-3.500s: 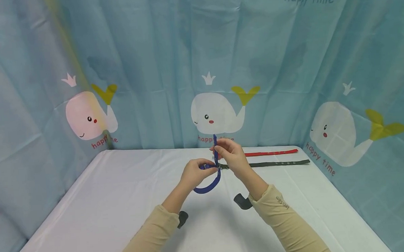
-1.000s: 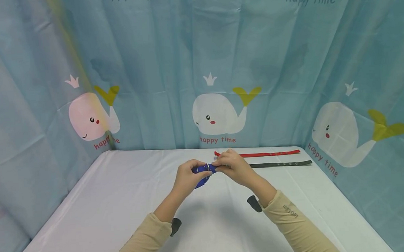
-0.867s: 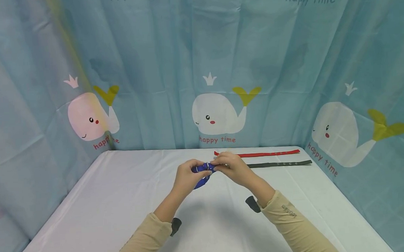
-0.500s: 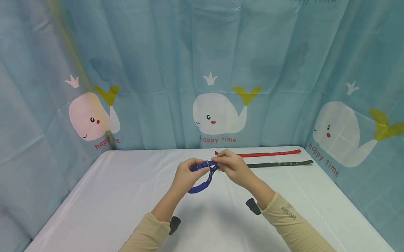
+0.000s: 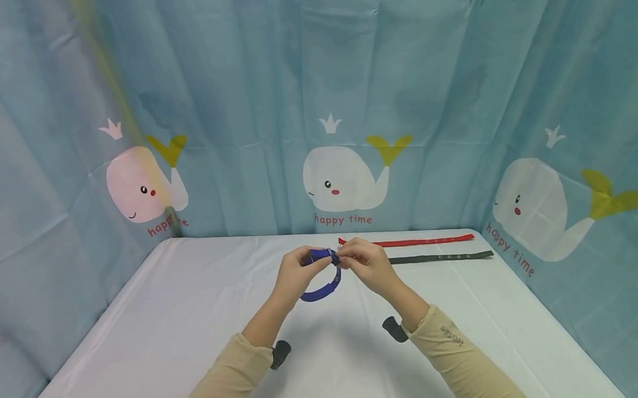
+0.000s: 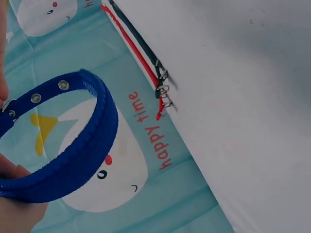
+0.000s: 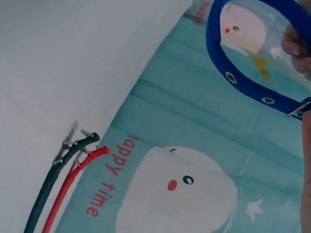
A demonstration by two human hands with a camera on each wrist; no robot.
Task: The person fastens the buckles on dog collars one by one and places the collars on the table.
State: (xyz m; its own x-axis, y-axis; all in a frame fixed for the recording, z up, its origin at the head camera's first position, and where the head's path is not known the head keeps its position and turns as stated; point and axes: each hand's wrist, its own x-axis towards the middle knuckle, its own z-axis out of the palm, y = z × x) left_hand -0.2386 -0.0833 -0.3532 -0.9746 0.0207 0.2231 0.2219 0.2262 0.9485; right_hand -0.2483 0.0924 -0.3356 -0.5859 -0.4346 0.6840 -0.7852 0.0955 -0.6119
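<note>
A blue pet collar (image 5: 321,292), bent into a loop, is held up over the table. My left hand (image 5: 295,275) grips its upper part beside the buckle, thumb in front. Close on the right, my right hand (image 5: 370,262) pinches at the buckle end with thumb and forefinger. The right wrist view shows the metal buckle (image 7: 299,110) with the eyeleted strap (image 7: 243,87) running into it; fingers partly hide it. In the left wrist view the wide padded band (image 6: 92,150) hangs as an open curve.
A red collar (image 5: 408,242) and a dark green collar (image 5: 441,257) lie straight, side by side, at the back right of the white table (image 5: 158,327). A blue whale-print curtain (image 5: 242,185) encloses the table's back and sides.
Earlier the right hand held the strap's free end upright above the buckle; that end has come down, and both hands now meet at the buckle. Lately the loop has tilted, its lower curve showing more.
</note>
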